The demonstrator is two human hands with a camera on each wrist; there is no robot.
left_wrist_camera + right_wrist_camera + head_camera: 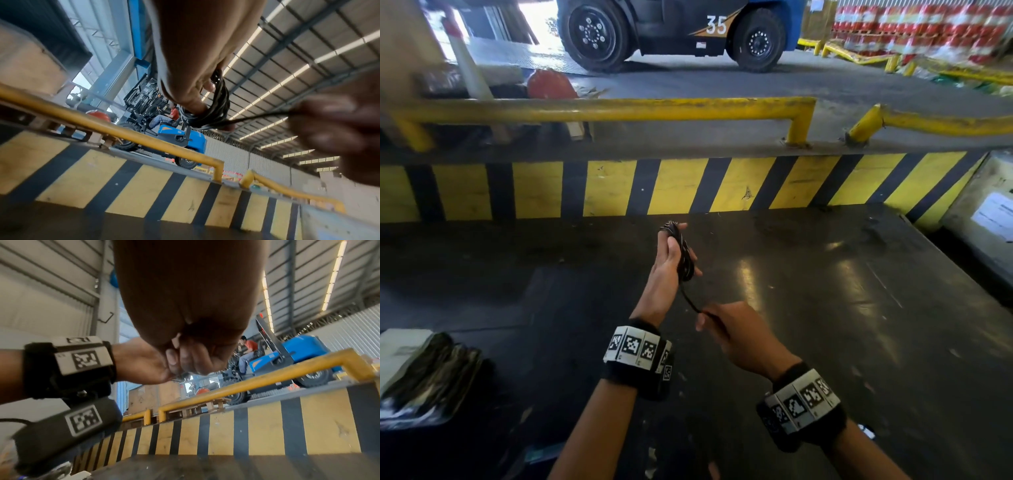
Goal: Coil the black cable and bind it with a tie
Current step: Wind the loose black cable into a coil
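Observation:
The black cable (pixel 683 255) is wound in several loops around my left hand (pixel 671 255), held up above the dark floor. In the left wrist view the loops (pixel 218 104) hang around the fingers with the thumb pressed on them. One loose strand (pixel 690 301) runs down from the coil to my right hand (pixel 726 329), whose curled fingers pinch its end. The strand (pixel 259 116) is taut between both hands. In the right wrist view my right hand's fingers (pixel 191 360) are curled tight; the cable is hidden there. No tie is visible.
A yellow-and-black striped curb (pixel 688 186) with a yellow guard rail (pixel 602 109) stands ahead. Beyond it a blue forklift (pixel 674 31) with a seated person (pixel 247 350) is parked. A bundle of packets (pixel 424 377) lies at the lower left on the dark floor (pixel 825 308).

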